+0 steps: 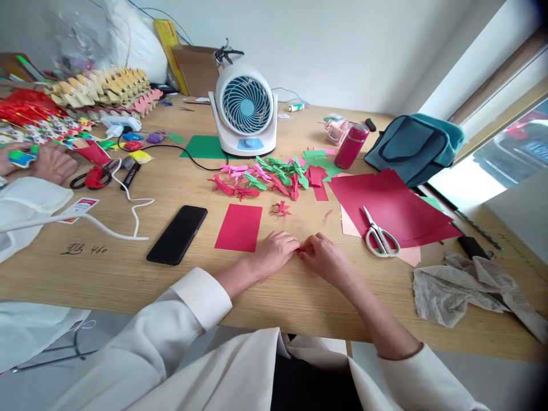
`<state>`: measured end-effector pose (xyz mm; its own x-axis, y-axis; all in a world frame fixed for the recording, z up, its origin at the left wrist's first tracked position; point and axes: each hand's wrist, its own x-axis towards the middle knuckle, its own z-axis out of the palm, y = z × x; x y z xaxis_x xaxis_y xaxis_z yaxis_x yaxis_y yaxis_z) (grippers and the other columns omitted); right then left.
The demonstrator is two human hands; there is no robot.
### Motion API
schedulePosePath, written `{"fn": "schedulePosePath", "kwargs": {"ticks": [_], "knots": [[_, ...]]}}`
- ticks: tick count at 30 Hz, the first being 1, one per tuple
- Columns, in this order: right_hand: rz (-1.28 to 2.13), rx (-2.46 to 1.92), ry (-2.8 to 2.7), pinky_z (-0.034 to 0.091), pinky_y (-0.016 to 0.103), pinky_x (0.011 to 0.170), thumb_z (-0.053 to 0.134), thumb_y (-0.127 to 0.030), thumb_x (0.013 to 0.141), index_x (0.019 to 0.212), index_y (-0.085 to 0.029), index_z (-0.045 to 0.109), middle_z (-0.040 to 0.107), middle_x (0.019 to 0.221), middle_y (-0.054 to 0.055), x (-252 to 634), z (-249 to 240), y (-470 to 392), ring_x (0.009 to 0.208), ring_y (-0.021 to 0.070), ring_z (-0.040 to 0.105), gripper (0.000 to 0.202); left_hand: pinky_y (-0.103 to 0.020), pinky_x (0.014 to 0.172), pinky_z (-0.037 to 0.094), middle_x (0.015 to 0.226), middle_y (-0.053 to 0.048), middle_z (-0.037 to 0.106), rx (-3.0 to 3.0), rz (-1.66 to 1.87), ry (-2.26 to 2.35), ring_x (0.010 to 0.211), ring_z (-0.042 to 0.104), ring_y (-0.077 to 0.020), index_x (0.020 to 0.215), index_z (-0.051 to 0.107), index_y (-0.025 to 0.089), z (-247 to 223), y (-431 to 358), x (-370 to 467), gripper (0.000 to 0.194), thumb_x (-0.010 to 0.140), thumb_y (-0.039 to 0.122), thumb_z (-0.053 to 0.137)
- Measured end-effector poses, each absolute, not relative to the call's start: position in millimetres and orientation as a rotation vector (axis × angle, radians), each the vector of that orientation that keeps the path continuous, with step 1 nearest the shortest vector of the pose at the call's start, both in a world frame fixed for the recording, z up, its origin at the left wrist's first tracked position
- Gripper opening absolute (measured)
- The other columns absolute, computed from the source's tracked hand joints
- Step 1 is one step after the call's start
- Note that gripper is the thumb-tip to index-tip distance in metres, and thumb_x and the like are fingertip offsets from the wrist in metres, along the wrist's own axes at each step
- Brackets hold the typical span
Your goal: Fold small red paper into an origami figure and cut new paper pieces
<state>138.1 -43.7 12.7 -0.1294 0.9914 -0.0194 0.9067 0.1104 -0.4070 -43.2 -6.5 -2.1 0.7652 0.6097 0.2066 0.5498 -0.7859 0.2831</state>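
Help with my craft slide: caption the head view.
Left hand and right hand hold something red near folded paper figures.

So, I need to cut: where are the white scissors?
In the head view, the scissors lie right of the right hand, blades on red sheets.

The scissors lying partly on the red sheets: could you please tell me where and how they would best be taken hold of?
Probably by the white handles, from the near side with the right hand: the scissors lie with their handles nearer the wearer and their blades pointing away over the red sheets.
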Motion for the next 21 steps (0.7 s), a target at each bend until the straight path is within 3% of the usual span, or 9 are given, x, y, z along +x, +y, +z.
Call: {"fn": "schedulePosePath", "kwargs": {"ticks": [8,11,14,18,21], "knots": [[0.514,-1.901,-2.089,0.042,0.028,0.07,0.065,-0.025,0.084,0.084,-0.02,0.059,0.062,0.084,0.004,126.8,13.1,-42.7,0.078,0.0178,0.061,0.008,-0.041,0.087,0.044,0.11,-0.01,0.062,2.651,0.35,1.154,0.109,0.052,-0.0289,0.095,0.063,0.018,12.6,3.4,-42.8,0.014,0.088,0.03,0.064],[0.707,-1.812,-1.952,0.04,0.027,0.065,0.066,-0.022,0.078,0.089,-0.02,0.059,0.061,0.075,0.0,129.5,9.7,-41.6,0.071,0.016,0.056,0.013,-0.04,0.088,0.044,0.102,-0.008,0.065,2.587,0.367,1.063,0.103,0.057,-0.0265,0.092,0.06,0.018,9.4,4.7,-44.8,0.009,0.087,0.024,0.063],[0.918,-1.705,-1.88,0.035,0.025,0.057,0.065,-0.023,0.074,0.075,-0.02,0.059,0.055,0.065,-0.003,133.8,9.1,-37.2,0.06,0.0128,0.047,0.007,-0.035,0.086,0.046,0.095,-0.003,0.068,2.384,0.479,0.964,0.095,0.063,-0.0214,0.094,0.058,0.019,9.3,9.6,-46.6,0.012,0.083,0.017,0.063],[1.037,-1.575,-1.842,0.029,0.025,0.05,0.061,-0.037,0.079,0.066,-0.02,0.054,0.046,0.057,-0.005,137.9,18.8,-22.8,0.054,0.0103,0.037,0.023,-0.025,0.072,0.047,0.08,0.001,0.068,1.976,0.735,0.918,0.078,0.067,-0.016,0.097,0.058,0.02,26.7,24.8,-48.5,0.03,0.071,0.014,0.073],[1.198,-1.35,-1.635,0.03,0.025,0.051,0.067,-0.048,0.078,0.07,-0.019,0.056,0.051,0.06,-0.003,134.7,29.2,-11.2,0.055,0.0103,0.039,0.032,-0.023,0.067,0.046,0.071,0.004,0.063,1.718,0.892,0.848,0.069,0.062,-0.0128,0.1,0.058,0.018,40.0,35.7,-47.4,0.038,0.068,0.022,0.079]]}}
